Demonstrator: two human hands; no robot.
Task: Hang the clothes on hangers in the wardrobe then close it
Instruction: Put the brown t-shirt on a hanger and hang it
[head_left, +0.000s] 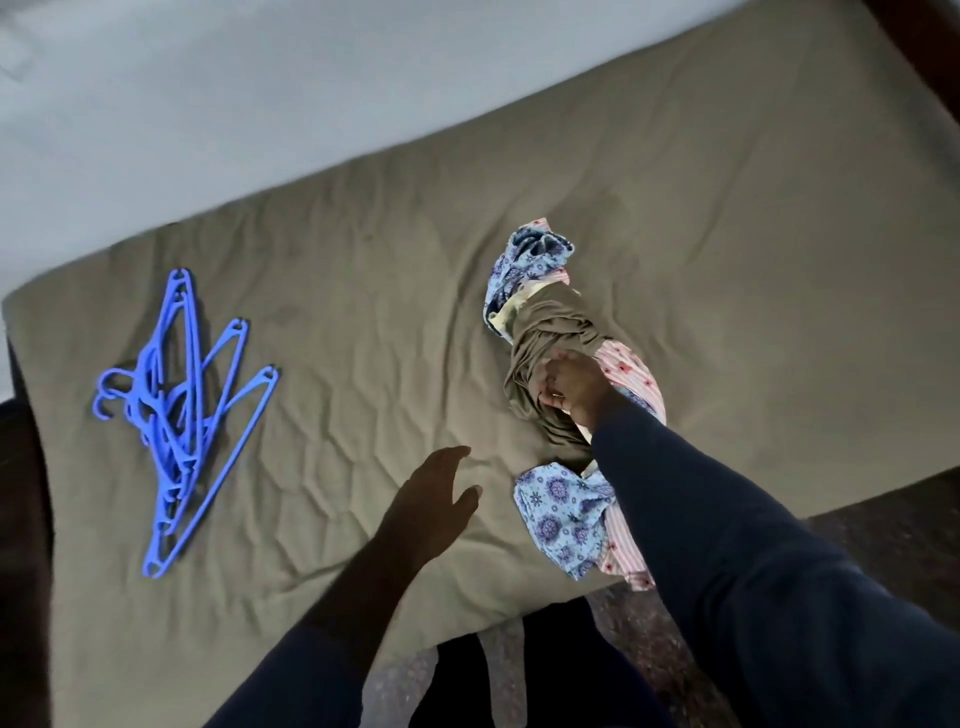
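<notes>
A bundle of clothes lies on the bed's right half: an olive-brown garment (550, 338) on top, a blue floral piece (563, 512) and a pink striped floral piece (631, 374) under it. My right hand (574, 389) grips the olive-brown garment in the middle of the bundle. Left of the bundle's near end, my left hand (434, 501) hovers over the sheet with fingers spread, holding nothing. A tangled pile of several blue plastic hangers (182, 415) lies on the bed's left side. No wardrobe is in view.
The bed (363, 291) is covered with a wrinkled olive sheet. A pale wall (208, 93) runs behind it. Dark floor (883, 530) shows at the right and near edges, and dark wood at the far left edge.
</notes>
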